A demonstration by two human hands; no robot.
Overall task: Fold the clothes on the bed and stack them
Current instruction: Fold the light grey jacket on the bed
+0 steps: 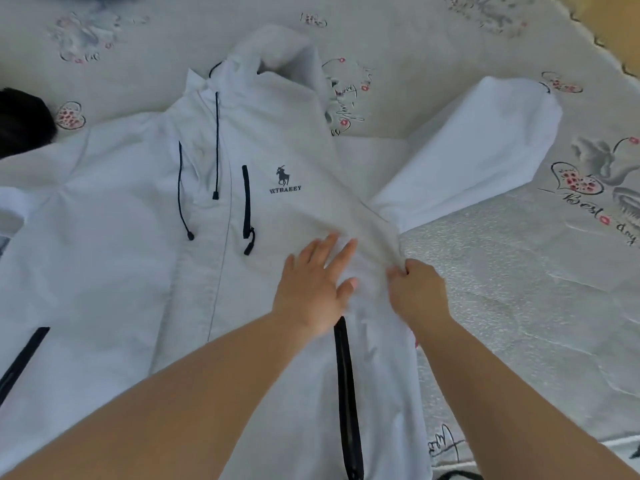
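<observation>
White fabric fills most of the view: a hooded jacket [145,237] lies spread front-up on the bed [519,289], its hood [280,50] toward 12 o'clock and its hem running off the lower edge at 6 o'clock. One sleeve [478,143] angles out toward 2 o'clock and rests flat on the quilted bedspread, which is printed with hearts and script. Dark drawcords [216,143] hang down the chest beside the centre zip, and a dark chest pocket zip [246,202] sits just left of a small horse-and-rider logo [284,180]. A longer dark pocket zip [346,393] runs down the lower front panel toward 6 o'clock, and another shows at 8 o'clock near the frame edge.

The left hand [311,282] lies flat on the jacket front below the logo, its fingers [325,247] straight and spread, pressing the cloth. The right hand [419,292] sits just beside it at 3 o'clock, at the jacket's side edge under the sleeve, with its fingers curled and pinching a gathered ridge of fabric that rises between the two hands.

At 9 o'clock a dark object [24,123] lies on the bed touching the jacket's other shoulder; it may be another garment, though it is too cropped to tell.
</observation>
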